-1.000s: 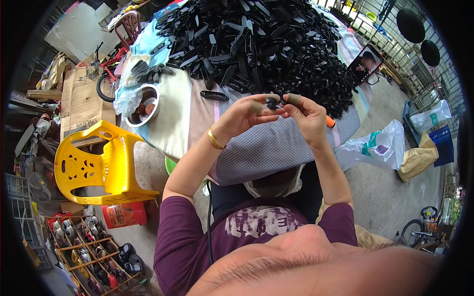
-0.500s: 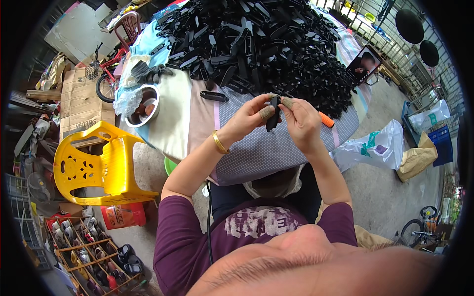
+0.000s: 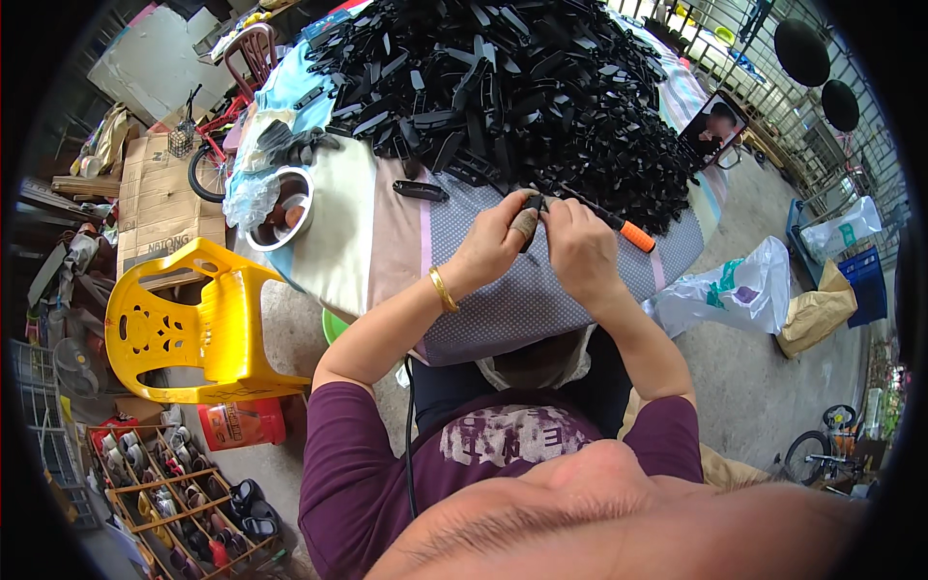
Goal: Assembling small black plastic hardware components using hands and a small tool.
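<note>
Over the near edge of the cloth-covered table, my left hand (image 3: 498, 237) grips a narrow black plastic part (image 3: 531, 206), tilted between thumb and fingers. A brownish wrap covers one of its digits. My right hand (image 3: 584, 246) has its fingers pinched together at the part's right side; its fingertips are partly hidden. Just beyond that hand lies an orange-handled tool (image 3: 636, 237) with a dark shaft. A single black part (image 3: 420, 190) rests apart on the cloth, left of a large heap of similar black pieces (image 3: 503, 97).
A steel bowl (image 3: 281, 208) stands at the table's left edge, above a yellow plastic chair (image 3: 208, 329). A phone or tablet screen (image 3: 713, 128) leans at the right edge. White plastic bags (image 3: 730, 290) sit on the floor at right. A shoe rack (image 3: 179, 503) is lower left.
Both hands have shifted slightly, and the right hand has turned with its knuckles upward. The black part has tipped and shows less. More of the orange-handled tool's shaft is visible.
</note>
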`<state>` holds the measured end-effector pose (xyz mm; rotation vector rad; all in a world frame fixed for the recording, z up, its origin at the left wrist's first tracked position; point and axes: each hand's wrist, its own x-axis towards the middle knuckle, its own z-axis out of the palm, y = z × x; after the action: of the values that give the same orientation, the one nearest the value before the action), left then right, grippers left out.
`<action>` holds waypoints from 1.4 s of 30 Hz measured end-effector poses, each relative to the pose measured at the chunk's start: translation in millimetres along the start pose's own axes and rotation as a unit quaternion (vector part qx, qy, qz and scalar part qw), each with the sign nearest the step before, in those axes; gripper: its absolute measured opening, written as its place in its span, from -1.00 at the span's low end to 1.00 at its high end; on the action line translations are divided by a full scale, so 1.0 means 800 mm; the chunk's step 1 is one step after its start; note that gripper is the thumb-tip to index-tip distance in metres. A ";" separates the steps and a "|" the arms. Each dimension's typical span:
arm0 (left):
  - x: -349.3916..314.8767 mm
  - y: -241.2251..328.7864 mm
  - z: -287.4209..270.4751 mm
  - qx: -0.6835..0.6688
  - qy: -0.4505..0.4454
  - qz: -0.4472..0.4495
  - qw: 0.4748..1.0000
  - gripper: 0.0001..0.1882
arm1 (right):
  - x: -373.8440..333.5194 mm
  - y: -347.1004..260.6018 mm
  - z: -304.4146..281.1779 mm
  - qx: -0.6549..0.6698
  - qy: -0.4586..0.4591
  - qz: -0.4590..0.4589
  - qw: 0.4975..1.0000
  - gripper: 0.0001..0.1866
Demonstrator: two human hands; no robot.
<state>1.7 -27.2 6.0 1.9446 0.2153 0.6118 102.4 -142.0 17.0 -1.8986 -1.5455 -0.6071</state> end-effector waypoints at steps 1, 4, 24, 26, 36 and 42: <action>0.000 0.000 -0.001 -0.001 -0.001 0.000 1.000 -0.74 | -0.002 0.002 0.002 -0.030 -0.045 -0.015 0.998 -0.92; 0.000 0.001 -0.006 0.105 -0.027 -0.032 0.994 -0.79 | -0.009 0.022 0.005 -0.002 -0.131 -0.066 0.989 -0.91; 0.000 -0.003 0.000 0.070 -0.088 -0.078 0.991 -0.73 | -0.023 0.015 -0.014 0.042 -0.135 -0.044 0.989 -0.86; 0.003 -0.011 -0.004 -0.034 -0.102 -0.108 0.988 -0.70 | -0.018 0.015 -0.025 0.075 -0.133 -0.029 0.988 -0.82; -0.006 -0.005 0.004 -0.264 -0.223 -0.118 0.931 -0.42 | -0.047 0.021 -0.024 0.465 -0.152 0.229 0.841 -0.79; 0.013 -0.013 -0.017 0.172 -0.039 0.042 0.983 -0.60 | -0.046 0.050 -0.078 0.456 -0.379 0.178 0.786 -0.75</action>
<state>5.2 -7.3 4.8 2.3170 0.1998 0.5804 135.5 -217.4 29.2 -1.5659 -1.4035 1.0474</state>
